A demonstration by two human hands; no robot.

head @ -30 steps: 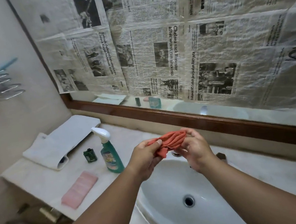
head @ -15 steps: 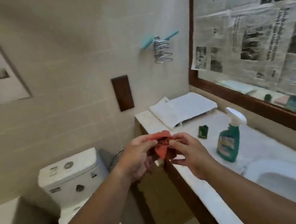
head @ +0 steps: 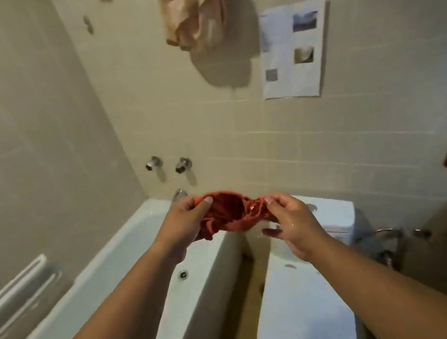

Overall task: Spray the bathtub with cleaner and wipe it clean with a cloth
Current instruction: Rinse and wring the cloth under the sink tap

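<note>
- Dim, warm light; soft blur throughout, edges bowed.
- Hanging garment (head: 193, 11) casts a broad shadow just below itself.
- Well below it, bathtub (head: 143, 219) rim gleams faintly.

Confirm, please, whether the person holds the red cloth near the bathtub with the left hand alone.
Not with the left hand alone. The head view shows both hands holding the cloth near the bathtub: the left hand grips one edge and the right hand pinches the other.
</note>
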